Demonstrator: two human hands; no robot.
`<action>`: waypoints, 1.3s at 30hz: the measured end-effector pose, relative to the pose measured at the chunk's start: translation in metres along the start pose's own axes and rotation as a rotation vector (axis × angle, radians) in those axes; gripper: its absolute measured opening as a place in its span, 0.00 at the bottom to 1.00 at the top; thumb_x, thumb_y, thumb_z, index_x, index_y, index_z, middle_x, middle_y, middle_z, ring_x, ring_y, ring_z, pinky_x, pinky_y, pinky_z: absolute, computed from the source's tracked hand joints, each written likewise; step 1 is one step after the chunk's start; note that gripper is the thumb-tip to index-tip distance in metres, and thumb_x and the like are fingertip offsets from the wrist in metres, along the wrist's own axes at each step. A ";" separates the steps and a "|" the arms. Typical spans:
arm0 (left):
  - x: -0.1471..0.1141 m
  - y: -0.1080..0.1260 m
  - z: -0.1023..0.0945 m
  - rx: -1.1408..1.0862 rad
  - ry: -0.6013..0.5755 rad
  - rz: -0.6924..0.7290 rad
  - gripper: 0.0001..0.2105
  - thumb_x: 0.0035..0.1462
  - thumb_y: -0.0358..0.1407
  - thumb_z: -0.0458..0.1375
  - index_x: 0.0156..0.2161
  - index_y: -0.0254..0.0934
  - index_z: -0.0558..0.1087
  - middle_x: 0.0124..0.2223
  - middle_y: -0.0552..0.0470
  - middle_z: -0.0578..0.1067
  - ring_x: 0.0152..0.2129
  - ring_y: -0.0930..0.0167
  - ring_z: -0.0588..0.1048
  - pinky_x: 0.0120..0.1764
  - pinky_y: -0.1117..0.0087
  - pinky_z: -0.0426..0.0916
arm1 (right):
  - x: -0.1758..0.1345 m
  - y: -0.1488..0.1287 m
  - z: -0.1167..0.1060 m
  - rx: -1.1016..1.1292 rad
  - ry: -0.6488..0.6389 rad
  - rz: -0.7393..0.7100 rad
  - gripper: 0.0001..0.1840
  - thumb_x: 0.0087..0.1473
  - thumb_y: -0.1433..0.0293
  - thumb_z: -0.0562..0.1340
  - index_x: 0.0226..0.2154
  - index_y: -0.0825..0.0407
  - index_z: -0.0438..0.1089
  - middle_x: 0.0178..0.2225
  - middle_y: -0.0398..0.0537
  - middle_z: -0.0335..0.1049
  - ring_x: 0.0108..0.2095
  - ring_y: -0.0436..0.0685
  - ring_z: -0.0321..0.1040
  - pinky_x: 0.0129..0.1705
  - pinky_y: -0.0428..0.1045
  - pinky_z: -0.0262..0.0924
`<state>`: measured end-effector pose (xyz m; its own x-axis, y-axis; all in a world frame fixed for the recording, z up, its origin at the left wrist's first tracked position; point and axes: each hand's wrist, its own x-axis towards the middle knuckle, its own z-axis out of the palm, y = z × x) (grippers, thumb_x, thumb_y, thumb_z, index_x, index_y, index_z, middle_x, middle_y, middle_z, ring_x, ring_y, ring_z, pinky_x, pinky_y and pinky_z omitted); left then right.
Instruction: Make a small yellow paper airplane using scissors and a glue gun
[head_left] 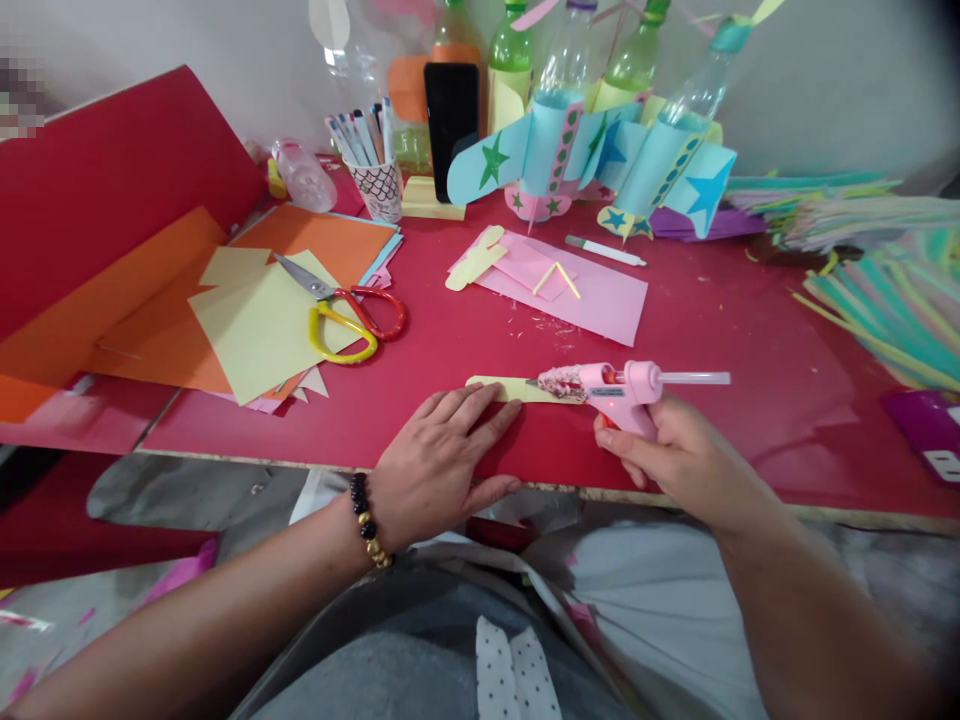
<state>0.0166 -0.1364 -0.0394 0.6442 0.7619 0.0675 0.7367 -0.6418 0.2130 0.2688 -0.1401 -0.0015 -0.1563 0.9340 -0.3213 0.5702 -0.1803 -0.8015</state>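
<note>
My right hand [667, 450] is wrapped round the handle of a pink glue gun [622, 385], with a clear glue stick [697, 378] poking out of its back end. The gun's nozzle points left and lies over a narrow pale-yellow paper strip [517, 388] near the table's front edge. Fingers stretched out, my left hand [450, 440] lies flat with its fingertips on the left part of that strip. Whether the nozzle touches the paper I cannot tell. Beyond the strip lies a pink paper sheet [607, 308] bearing a folded yellow strip [556, 275] and a yellow paper cutout [477, 258].
Scissors [337, 310] rest on yellow and orange paper sheets [255, 330] at left. A pen cup [376, 190], a black phone [452, 130] and bottles with paper wings [551, 150] stand at the back. Coloured paper strips [892, 300] pile up at right. A marker [606, 250] lies behind the pink sheet.
</note>
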 end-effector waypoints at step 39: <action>-0.001 0.000 0.000 -0.021 0.017 0.020 0.32 0.59 0.53 0.47 0.63 0.38 0.55 0.62 0.41 0.57 0.58 0.57 0.57 0.58 0.53 0.52 | -0.001 -0.001 0.002 -0.052 0.029 0.024 0.14 0.52 0.63 0.60 0.19 0.50 0.60 0.13 0.37 0.56 0.16 0.49 0.53 0.19 0.47 0.50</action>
<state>0.0162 -0.1374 -0.0393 0.6548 0.7506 0.0886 0.7192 -0.6549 0.2321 0.2673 -0.1415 -0.0015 -0.1192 0.9381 -0.3253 0.6149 -0.1875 -0.7660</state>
